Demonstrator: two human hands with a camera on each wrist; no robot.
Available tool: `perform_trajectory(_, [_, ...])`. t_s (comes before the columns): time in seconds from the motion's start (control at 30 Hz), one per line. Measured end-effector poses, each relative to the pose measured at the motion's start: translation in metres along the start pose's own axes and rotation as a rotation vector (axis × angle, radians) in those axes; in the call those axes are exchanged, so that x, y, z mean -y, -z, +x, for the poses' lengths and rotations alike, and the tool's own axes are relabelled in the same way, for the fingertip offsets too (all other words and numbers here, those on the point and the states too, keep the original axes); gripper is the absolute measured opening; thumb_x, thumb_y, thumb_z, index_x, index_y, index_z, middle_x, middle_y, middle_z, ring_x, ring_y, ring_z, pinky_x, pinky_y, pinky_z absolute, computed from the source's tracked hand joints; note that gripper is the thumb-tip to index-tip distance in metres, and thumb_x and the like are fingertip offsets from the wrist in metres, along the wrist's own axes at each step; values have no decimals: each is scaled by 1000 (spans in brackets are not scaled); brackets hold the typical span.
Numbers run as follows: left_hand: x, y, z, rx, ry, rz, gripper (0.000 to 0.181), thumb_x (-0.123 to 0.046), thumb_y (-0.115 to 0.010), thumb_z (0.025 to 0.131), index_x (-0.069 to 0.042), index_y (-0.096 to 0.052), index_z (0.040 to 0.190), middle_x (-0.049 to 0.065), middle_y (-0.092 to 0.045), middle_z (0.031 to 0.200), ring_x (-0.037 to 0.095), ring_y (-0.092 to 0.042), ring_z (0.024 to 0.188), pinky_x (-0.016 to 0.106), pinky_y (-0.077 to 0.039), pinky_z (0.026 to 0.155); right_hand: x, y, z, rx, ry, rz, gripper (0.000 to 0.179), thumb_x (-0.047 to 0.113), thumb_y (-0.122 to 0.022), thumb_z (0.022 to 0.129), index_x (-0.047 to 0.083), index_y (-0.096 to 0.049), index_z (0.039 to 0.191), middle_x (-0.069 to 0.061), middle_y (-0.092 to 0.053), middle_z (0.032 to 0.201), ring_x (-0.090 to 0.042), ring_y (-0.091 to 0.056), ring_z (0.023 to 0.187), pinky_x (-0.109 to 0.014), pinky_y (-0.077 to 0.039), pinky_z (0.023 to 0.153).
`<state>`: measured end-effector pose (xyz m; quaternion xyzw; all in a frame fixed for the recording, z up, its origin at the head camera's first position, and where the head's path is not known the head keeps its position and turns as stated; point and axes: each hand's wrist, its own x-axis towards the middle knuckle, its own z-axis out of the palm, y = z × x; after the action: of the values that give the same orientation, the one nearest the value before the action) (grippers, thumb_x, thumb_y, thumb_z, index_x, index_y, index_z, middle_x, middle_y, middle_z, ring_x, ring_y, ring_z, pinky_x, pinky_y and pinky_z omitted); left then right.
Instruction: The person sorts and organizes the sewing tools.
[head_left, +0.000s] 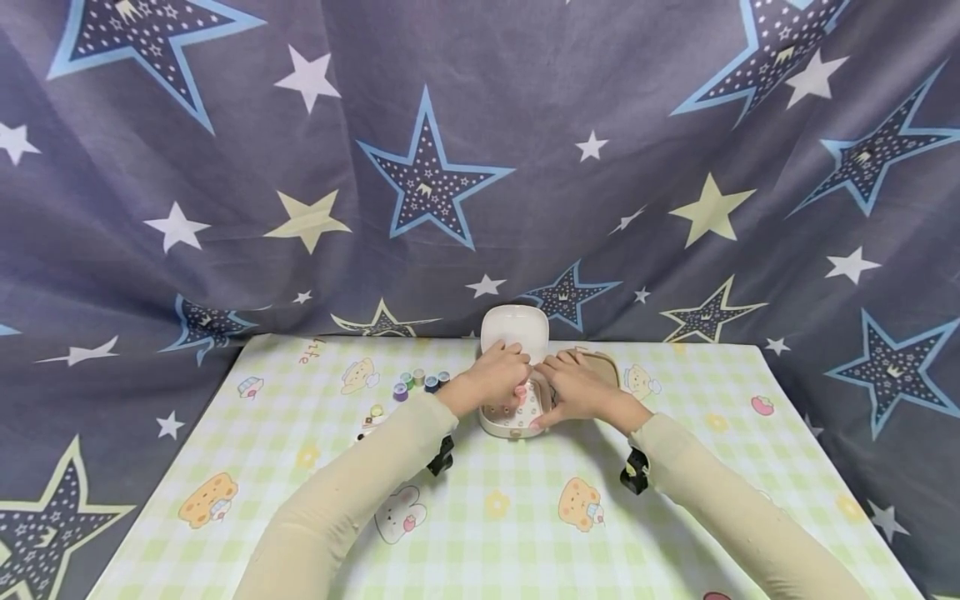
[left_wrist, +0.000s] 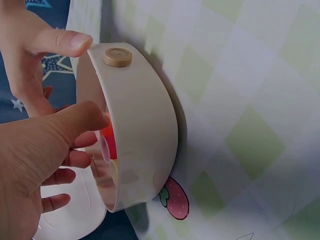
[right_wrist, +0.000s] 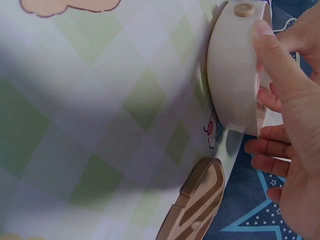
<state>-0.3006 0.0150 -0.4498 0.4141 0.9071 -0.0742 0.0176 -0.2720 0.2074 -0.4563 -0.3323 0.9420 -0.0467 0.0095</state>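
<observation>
A white sewing box (head_left: 512, 431) stands on the table with its lid (head_left: 517, 323) raised at the back. My left hand (head_left: 497, 377) reaches into it; in the left wrist view the thumb and fingers pinch a red thread spool (left_wrist: 109, 142) at the inside of the front wall. Part of that spool is hidden by the wall and the thumb. The right hand (head_left: 576, 388) holds the box at its right side, its thumb on the front rim near the round tan button (right_wrist: 244, 10). Its other fingers lie over the side rim.
Right behind the right hand lies a tan slotted tray (right_wrist: 196, 202). Several thread spools (head_left: 401, 392) stand left of the box, with small items (head_left: 369, 422) partly hidden by the left sleeve. A star-patterned curtain (head_left: 420, 275) hangs behind the checked tablecloth (head_left: 495, 542).
</observation>
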Motion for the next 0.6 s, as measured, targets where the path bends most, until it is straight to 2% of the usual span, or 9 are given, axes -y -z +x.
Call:
perform_trajectory(0.17, [2,-2,-4,-47,-10,44,40,-43,-78,82,-17,-72,112,-1,-68,115,18,-54,106,40,-43,98,2,-1,1,-6,18,-4,101,71,-80,68,4,-57,139,-11,-64,128,-28,-53,114,-58,-37,111])
perform_trajectory(0.4, [7,7,-19,-146,9,45,43,-50,-75,83,-20,-68,113,-3,-66,112,18,-53,105,39,-43,94,3,0,1,3,18,8,101,72,-80,68,4,-57,139,-12,-64,127,-29,-53,114,-57,-36,111])
perform_trajectory(0.5, [13,16,-28,-207,11,8,48,-51,-77,82,-19,-66,116,-1,-66,114,19,-53,105,39,-43,92,2,1,-1,0,4,9,103,70,-81,67,-1,-57,138,-14,-64,127,-31,-53,114,-58,-36,111])
perform_trajectory(0.6, [24,22,-44,-268,27,-46,49,-48,-79,82,-17,-65,118,0,-66,112,21,-52,104,39,-42,91,3,1,0,-5,-3,17,104,68,-83,66,-3,-57,138,-16,-64,126,-31,-53,112,-58,-37,110])
